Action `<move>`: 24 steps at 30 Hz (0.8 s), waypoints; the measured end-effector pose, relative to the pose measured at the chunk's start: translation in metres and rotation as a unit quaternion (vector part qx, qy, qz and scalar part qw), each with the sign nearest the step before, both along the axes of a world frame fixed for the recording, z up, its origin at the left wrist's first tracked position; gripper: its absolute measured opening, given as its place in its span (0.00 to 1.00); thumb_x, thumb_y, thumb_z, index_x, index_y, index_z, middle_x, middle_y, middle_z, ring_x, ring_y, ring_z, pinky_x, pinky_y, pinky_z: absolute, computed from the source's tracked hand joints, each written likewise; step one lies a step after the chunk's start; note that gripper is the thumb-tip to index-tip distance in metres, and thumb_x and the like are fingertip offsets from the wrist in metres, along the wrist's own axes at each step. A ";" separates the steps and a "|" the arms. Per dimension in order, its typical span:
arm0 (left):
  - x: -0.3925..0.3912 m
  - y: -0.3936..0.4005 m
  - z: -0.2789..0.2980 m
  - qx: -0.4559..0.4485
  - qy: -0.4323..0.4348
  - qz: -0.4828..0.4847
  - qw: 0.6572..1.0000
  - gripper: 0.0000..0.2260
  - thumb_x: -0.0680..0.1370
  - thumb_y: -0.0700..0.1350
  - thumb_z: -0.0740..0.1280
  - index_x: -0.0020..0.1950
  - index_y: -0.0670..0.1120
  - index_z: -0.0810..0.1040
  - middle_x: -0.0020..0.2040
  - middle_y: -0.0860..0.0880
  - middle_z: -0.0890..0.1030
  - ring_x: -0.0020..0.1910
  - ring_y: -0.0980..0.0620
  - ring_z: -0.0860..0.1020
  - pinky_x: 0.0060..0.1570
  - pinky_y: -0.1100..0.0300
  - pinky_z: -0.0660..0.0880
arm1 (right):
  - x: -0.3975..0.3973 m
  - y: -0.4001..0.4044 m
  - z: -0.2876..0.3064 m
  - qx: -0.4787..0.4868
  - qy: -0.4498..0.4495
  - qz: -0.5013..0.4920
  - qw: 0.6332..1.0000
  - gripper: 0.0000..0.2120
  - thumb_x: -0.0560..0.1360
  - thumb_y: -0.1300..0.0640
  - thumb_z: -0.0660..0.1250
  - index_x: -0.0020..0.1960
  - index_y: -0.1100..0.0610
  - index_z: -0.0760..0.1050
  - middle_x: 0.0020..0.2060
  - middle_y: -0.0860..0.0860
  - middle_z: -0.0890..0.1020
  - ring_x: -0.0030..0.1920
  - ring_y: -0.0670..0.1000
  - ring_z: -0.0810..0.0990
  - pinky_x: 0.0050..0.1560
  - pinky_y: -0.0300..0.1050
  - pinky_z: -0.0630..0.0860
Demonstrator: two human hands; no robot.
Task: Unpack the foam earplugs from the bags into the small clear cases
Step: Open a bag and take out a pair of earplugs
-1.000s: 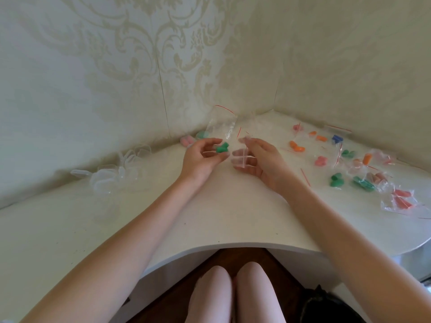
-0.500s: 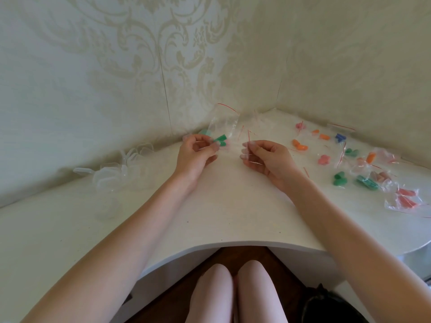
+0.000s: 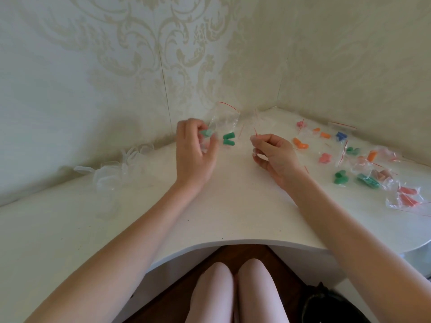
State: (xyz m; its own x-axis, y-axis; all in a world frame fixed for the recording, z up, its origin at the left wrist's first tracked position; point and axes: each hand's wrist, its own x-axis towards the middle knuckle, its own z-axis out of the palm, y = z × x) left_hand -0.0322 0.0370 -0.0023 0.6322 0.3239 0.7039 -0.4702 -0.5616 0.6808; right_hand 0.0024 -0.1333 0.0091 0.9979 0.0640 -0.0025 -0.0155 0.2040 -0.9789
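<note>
**Worktop corner, unpacking station**

Left hand (image 3: 194, 151) pinches a green earplug (image 3: 205, 133) beside a clear bag (image 3: 225, 117). Right hand (image 3: 274, 153) pinches an emptied bag. Two green earplugs (image 3: 228, 138) lie on the worktop (image 3: 233, 206) between the hands

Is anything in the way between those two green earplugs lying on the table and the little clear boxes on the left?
Only the left hand. It hovers between the green earplugs and the clear cases, gripping something small. Otherwise the white table shows nothing between them.
</note>
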 end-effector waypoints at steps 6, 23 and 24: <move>-0.003 -0.029 -0.006 -0.118 0.150 -0.195 0.962 0.11 0.73 0.49 0.70 0.39 0.46 0.71 0.38 0.45 0.78 0.38 0.50 0.78 0.43 0.50 0.78 | -0.010 0.018 -0.007 -0.182 -0.186 -0.019 0.965 0.10 0.69 0.64 0.73 0.34 0.55 0.75 0.31 0.50 0.81 0.33 0.44 0.76 0.37 0.34 0.71; 0.005 -0.011 -0.008 -0.156 0.224 -0.227 0.935 0.07 0.79 0.39 0.65 0.41 0.41 0.74 0.38 0.45 0.80 0.35 0.58 0.81 0.38 0.65 0.78 | -0.013 0.017 -0.007 -0.141 -0.113 0.023 0.983 0.11 0.72 0.62 0.72 0.36 0.60 0.71 0.28 0.53 0.77 0.28 0.46 0.76 0.34 0.40 0.78; 0.005 -0.011 -0.008 -0.144 0.225 -0.224 0.937 0.07 0.79 0.39 0.66 0.41 0.42 0.74 0.38 0.45 0.80 0.35 0.58 0.80 0.38 0.65 0.78 | -0.012 0.016 -0.007 -0.134 -0.109 0.027 0.985 0.10 0.73 0.63 0.71 0.37 0.60 0.71 0.29 0.53 0.77 0.28 0.46 0.76 0.34 0.39 0.78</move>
